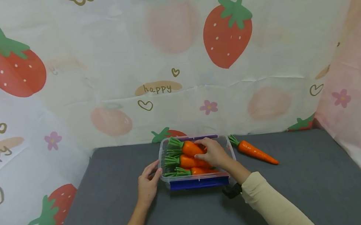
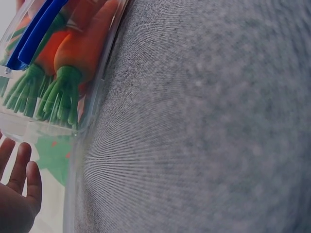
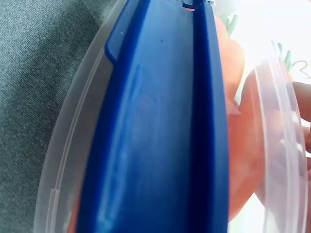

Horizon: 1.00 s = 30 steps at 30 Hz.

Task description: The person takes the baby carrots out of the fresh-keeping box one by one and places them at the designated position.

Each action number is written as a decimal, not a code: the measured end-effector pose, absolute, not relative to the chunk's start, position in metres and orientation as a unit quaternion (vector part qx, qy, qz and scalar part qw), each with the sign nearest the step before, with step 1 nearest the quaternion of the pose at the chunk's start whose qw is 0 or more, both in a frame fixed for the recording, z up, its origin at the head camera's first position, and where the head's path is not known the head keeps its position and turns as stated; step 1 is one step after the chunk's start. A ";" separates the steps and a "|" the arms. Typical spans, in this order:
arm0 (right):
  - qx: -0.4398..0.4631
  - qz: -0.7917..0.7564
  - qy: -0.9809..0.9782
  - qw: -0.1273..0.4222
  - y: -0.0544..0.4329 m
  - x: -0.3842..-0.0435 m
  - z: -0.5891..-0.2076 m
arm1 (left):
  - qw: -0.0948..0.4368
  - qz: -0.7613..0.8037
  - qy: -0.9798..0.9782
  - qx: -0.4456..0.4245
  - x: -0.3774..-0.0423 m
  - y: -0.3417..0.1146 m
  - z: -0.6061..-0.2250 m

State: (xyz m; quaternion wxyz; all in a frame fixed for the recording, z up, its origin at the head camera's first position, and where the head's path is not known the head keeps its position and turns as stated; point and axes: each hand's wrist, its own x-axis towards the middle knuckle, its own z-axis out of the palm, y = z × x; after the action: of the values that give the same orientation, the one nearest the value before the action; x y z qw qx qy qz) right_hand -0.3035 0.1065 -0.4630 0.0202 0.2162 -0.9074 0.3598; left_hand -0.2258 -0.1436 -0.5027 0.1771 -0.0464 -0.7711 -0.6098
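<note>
Left of the clear plastic box (image 1: 198, 177), the left hand (image 1: 148, 183) is resting its loosely extended fingers against the wall, touching without gripping. Inside the box, a far carrot (image 1: 189, 148), a middle carrot (image 1: 187, 161) and a near carrot (image 1: 198, 171) are lying with their green tops pointing toward its left wall. A blue latch (image 1: 199, 183) is running along the box's near side. Over the box's right half, the right hand (image 1: 216, 153) is curling thumb and fingers around the far carrot. Just right of the box, a loose carrot (image 1: 255, 152) is lying diagonally on the gray cloth (image 1: 196, 218).
</note>
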 end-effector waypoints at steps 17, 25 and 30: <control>0.241 0.391 -0.887 0.053 0.126 -0.306 -0.444 | 0.179 -0.605 -0.774 -0.052 -0.228 -0.143 -0.498; 0.247 0.401 -0.879 0.074 0.138 -0.303 -0.432 | 0.176 -0.615 -0.767 -0.053 -0.225 -0.143 -0.499; 0.245 0.420 -0.869 0.090 0.143 -0.304 -0.428 | 0.177 -0.616 -0.765 -0.053 -0.223 -0.143 -0.500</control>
State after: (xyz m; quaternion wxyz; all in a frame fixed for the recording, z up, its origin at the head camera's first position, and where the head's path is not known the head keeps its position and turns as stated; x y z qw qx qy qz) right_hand -0.3040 0.1431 -0.4279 0.0905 0.2451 -0.8692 0.4197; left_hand -0.2234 -0.1429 -0.4999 0.1775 -0.0529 -0.7654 -0.6163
